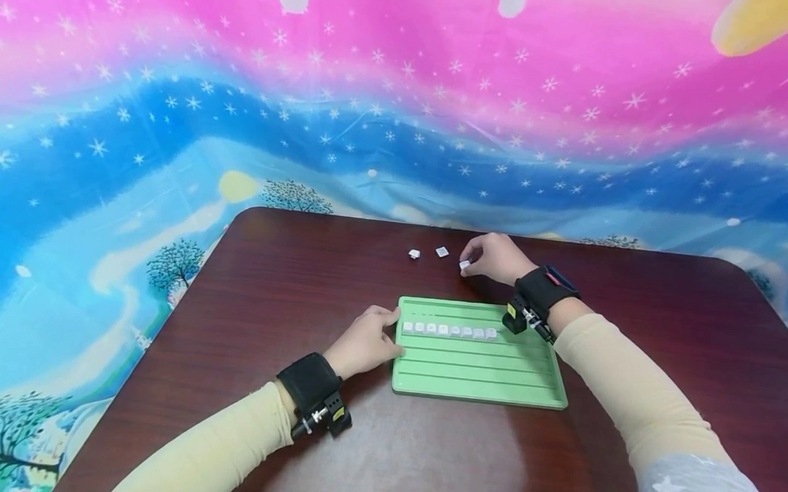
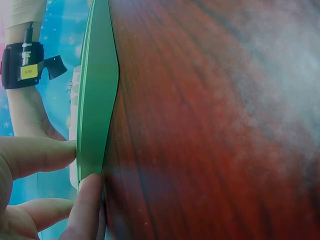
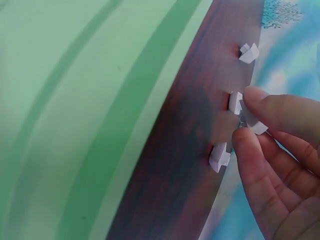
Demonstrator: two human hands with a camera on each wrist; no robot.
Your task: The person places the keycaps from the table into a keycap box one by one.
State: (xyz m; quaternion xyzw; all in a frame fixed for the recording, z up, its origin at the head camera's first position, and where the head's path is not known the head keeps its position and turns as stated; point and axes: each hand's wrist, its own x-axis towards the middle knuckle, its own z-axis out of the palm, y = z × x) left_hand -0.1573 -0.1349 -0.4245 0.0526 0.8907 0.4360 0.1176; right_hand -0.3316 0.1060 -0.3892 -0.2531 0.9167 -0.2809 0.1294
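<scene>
Along one groove of a green grooved tray [image 1: 481,372] sits a row of white keycaps [image 1: 443,330]. My left hand [image 1: 364,342] grips the tray's left edge; in the left wrist view the fingertips [image 2: 89,185] bear on its rim and side wall. Beyond the tray's far side, my right hand [image 1: 498,258] pinches a white keycap [image 3: 256,124] between thumb and finger, partly covered by them. Close by on the table lie loose keycaps, one [image 3: 219,158] on one side and another [image 3: 248,53] on the other, with a third keycap [image 3: 235,102] beside the fingertips.
The dark wooden table [image 1: 284,269] ends just past the loose keycaps. Behind its far edge hangs a printed cloth [image 1: 401,126] in pink and blue. Each wrist wears a black strap [image 1: 311,384] with a small camera.
</scene>
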